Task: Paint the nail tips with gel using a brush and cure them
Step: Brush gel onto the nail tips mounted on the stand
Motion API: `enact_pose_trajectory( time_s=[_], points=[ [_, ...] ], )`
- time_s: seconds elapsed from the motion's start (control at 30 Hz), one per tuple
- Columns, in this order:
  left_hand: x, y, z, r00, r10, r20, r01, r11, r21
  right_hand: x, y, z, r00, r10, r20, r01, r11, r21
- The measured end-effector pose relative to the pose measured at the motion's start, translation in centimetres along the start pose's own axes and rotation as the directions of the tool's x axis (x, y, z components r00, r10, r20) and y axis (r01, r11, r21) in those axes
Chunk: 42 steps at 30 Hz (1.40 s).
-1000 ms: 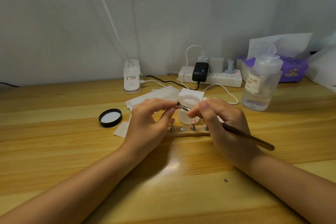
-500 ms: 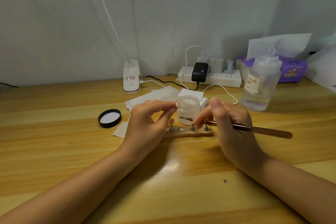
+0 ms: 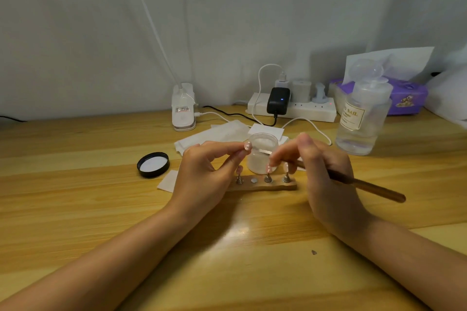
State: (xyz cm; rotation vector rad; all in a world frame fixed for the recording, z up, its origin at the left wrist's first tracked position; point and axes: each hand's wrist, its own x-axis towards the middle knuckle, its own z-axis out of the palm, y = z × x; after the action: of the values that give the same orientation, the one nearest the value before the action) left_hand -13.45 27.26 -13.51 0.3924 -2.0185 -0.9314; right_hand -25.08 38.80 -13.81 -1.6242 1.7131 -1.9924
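A round black lid (image 3: 153,164) lies left of centre on the wooden table (image 3: 75,197). The left hand (image 3: 202,177) pinches a small pink nail tip (image 3: 247,146) at centre frame. Behind stands an open frosted gel jar (image 3: 261,156); below, a wooden holder strip (image 3: 262,186). Right, the right hand (image 3: 326,177) grips a brown brush (image 3: 366,187).

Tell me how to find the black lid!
Look at the wooden table, left of the left hand. The black lid lies there alone, upside down, showing its white inside. Nothing else near it is round and black.
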Motion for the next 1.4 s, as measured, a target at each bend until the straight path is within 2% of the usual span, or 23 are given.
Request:
enact_pose_trajectory(
  time_s=[0.1,0.23,0.37,0.53,0.7,0.77,0.87,0.97,1.07,1.17,1.3,1.4],
  points=[
    [-0.05,0.03,-0.01,1.0,0.004,0.002,-0.004,1.0,0.012,0.29,0.0,0.03,0.997,0.081,-0.013,-0.081,0.997,-0.012],
    [0.0,-0.04,-0.08,1.0,0.006,-0.019,-0.005,0.999,0.035,0.15,-0.17,0.31,0.998,0.014,0.059,-0.008,0.996,-0.091],
    [0.0,-0.37,-0.07,1.0,0.025,0.002,-0.025,1.0,0.01,-0.08,-0.24,0.15,0.999,-0.011,0.051,0.012,1.0,-0.024],
    [0.08,-0.55,-0.15,0.999,0.031,0.018,-0.032,0.999,0.028,0.3,0.02,0.21,0.998,0.057,0.041,-0.056,0.998,-0.025],
    [0.12,-0.62,-0.09,1.0,0.026,0.001,-0.026,1.0,0.015,-0.01,-0.22,0.52,0.99,-0.057,0.133,0.072,0.991,-0.114],
    [0.13,-0.63,-0.06,1.0,0.028,-0.011,-0.028,1.0,0.012,-0.05,-0.32,0.49,0.99,-0.083,0.114,0.093,0.992,-0.087],
    [0.08,-0.55,-0.06,1.0,0.028,-0.01,-0.028,0.999,-0.015,0.08,-0.3,0.14,0.999,-0.041,-0.005,0.041,0.999,0.033],
    [0.05,-0.45,-0.18,0.995,0.104,-0.009,-0.104,0.994,-0.02,0.27,-0.22,0.0,0.997,0.018,-0.072,-0.015,0.999,0.043],
    [0.07,-0.47,-0.26,0.992,0.127,-0.02,-0.128,0.991,-0.028,0.4,-0.18,0.13,0.998,0.054,-0.042,-0.055,0.998,-0.024],
    [0.0,-0.46,-0.27,0.995,0.104,-0.002,-0.104,0.993,-0.055,0.41,-0.18,0.17,1.0,0.017,-0.026,-0.02,0.996,-0.092],
    [-0.03,-0.4,-0.3,0.997,0.079,0.015,-0.077,0.994,-0.072,0.27,-0.19,0.11,1.0,-0.001,-0.028,-0.001,0.998,-0.065],
    [0.03,-0.35,-0.28,0.997,0.074,0.003,-0.074,0.995,-0.063,0.23,-0.17,0.31,0.999,-0.043,0.014,0.044,0.992,-0.12]
  ],
)
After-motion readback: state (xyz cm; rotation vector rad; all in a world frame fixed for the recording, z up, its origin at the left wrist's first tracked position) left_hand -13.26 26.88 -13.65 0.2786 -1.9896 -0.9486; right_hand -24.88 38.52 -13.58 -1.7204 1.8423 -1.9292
